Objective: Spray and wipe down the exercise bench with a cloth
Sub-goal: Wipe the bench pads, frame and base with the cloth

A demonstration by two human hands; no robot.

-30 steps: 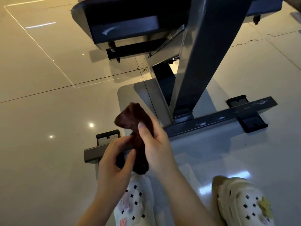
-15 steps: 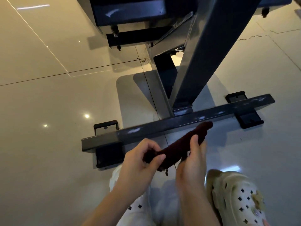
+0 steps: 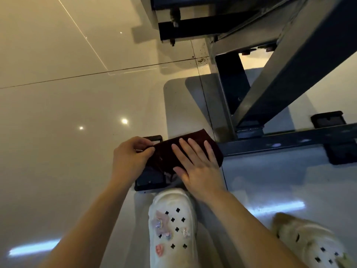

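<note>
- Where a second ago the dark red cloth (image 3: 185,149) was bunched up in the air between both hands, it now lies spread flat over the left end of the bench's floor crossbar (image 3: 280,141).
- Half a second ago it was stretched into a rope just in front of that bar; since then it has been opened out and laid down on the metal.
- The right hand (image 3: 195,167) lies flat on top of it, fingers straight and a little spread, pressing the cloth against the bar rather than gripping it.
- The left hand (image 3: 131,159) pinches the cloth's left edge between thumb and curled fingers, close beside the rubber foot (image 3: 148,180) under that end of the bar.
- The view has dropped and closed in: the slanted upright (image 3: 289,70) fills the upper right, and the white clogs (image 3: 172,225) stand just behind the hands.
- To me this reads as preparation over and wiping about to start, on the base frame.
- No spray bottle shows anywhere, so I can't tell whether this bar is wet.
- The rest of the crossbar, out to the right, looks scuffed and not yet covered.
</note>
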